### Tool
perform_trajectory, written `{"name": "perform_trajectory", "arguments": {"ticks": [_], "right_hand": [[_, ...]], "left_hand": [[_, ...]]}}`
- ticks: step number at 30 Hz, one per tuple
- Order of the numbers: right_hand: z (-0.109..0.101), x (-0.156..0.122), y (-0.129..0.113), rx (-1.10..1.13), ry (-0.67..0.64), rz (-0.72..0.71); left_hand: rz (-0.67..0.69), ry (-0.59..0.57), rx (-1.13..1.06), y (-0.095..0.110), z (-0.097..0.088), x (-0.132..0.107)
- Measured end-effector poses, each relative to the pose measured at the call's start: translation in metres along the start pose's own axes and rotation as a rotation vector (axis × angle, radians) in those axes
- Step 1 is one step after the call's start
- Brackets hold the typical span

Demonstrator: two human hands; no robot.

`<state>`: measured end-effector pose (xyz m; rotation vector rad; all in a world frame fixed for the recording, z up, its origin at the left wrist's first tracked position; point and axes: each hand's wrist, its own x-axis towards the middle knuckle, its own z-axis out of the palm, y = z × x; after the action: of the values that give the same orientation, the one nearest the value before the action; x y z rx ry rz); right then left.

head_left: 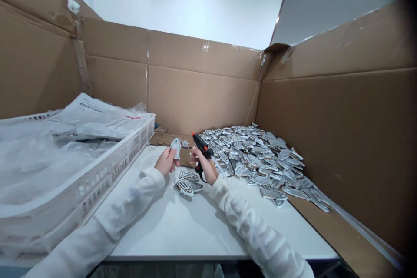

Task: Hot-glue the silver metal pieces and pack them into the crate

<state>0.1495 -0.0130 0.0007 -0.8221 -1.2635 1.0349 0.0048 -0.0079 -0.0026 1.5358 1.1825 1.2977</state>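
Note:
My left hand [166, 162] is closed on a flat, pale grey piece with a pointed top [176, 147], held upright above the table. In my right hand [208, 168] is a black hot glue gun [202, 145] with an orange tip, which points up and to the left, a little apart from the piece. My fingers wrap round its handle, and a clear glue stick shows at its back end. On the white table [182, 230], just below and between my hands, lies a small stack of similar grey and white pieces [186, 185].
A large heap of similar flat pieces [250, 152] spreads along the right side. At the left stands a white plastic basket [107, 182] with plastic bags and a printed sheet [97, 115]. Tall cardboard walls [202, 82] enclose the table at the back and sides.

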Motion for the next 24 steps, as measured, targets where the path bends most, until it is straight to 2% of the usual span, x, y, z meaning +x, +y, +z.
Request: {"name": "perform_trajectory", "arguments": {"ticks": [3,6,13,24], "right_hand": [[0.0012,-0.0019,-0.0003,-0.001,-0.053,0.048],[0.0034,-0.0057,-0.0034,-0.083,-0.070,0.061],[0.0035,-0.0064,-0.0014,-0.162,-0.055,0.073],[0.0009,-0.0061,0.0018,-0.260,-0.068,0.008]], "left_hand": [[-0.106,-0.001,-0.170,-0.0025,-0.0006,0.0037],[-0.125,-0.013,-0.204,-0.0022,-0.0005,0.0042],[-0.100,-0.001,-0.175,0.0017,-0.0007,0.0010],[-0.037,-0.012,-0.152,0.0052,0.0010,-0.0026]]}}
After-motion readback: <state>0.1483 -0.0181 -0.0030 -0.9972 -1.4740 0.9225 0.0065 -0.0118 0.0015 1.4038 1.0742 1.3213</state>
